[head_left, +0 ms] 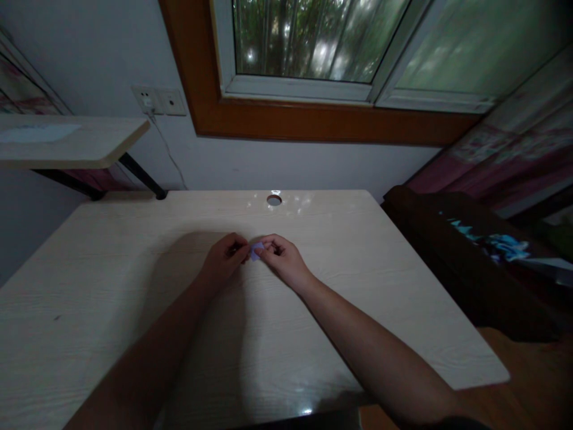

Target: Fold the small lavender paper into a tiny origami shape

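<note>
Both my hands meet at the middle of a pale wooden desk [134,310]. Between their fingertips is a small light purple piece of paper [256,249], folded small. My left hand [226,257] pinches its left side with curled fingers. My right hand [282,258] pinches its right side, fingers also curled. Most of the paper is hidden by the fingers. Both forearms stretch across the desk toward me.
A round cable hole [274,200] sits near the desk's far edge. A raised shelf [71,140] stands at the left, with a wall socket [159,101] and cord behind it. A window [313,42] is above. A dark wooden bed frame [465,263] lies to the right.
</note>
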The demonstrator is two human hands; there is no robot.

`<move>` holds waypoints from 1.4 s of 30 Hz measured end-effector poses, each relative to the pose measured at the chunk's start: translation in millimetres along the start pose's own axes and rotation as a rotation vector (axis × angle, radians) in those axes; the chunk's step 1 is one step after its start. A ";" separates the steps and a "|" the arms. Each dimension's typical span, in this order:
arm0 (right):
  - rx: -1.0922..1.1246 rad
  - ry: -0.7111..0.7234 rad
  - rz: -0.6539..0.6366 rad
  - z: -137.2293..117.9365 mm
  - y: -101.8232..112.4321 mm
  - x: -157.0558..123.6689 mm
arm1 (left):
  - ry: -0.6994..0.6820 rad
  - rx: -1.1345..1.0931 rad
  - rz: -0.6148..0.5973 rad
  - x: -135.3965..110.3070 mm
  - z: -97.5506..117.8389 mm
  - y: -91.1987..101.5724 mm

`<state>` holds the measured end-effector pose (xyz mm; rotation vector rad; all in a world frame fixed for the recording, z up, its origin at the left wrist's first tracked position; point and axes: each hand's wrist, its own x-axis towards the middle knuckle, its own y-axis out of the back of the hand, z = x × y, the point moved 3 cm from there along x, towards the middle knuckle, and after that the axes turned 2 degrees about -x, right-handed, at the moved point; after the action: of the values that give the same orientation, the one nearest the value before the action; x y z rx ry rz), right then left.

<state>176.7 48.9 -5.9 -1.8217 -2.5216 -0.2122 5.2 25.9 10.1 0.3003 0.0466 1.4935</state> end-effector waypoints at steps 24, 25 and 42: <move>-0.016 0.057 0.045 -3.0 1.2 -4.2 | 0.069 -0.030 -0.082 -1.2 2.6 -2.0; -0.015 0.062 0.048 -3.2 1.3 -4.3 | 0.067 -0.016 -0.080 -1.2 1.4 -2.2; -0.114 0.082 0.020 -5.4 -0.5 -6.0 | -0.023 0.209 -0.088 -1.4 0.7 -1.3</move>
<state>177.8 42.4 -1.2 -1.8353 -2.4830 -0.4290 6.5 24.3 10.2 0.4779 0.1957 1.3994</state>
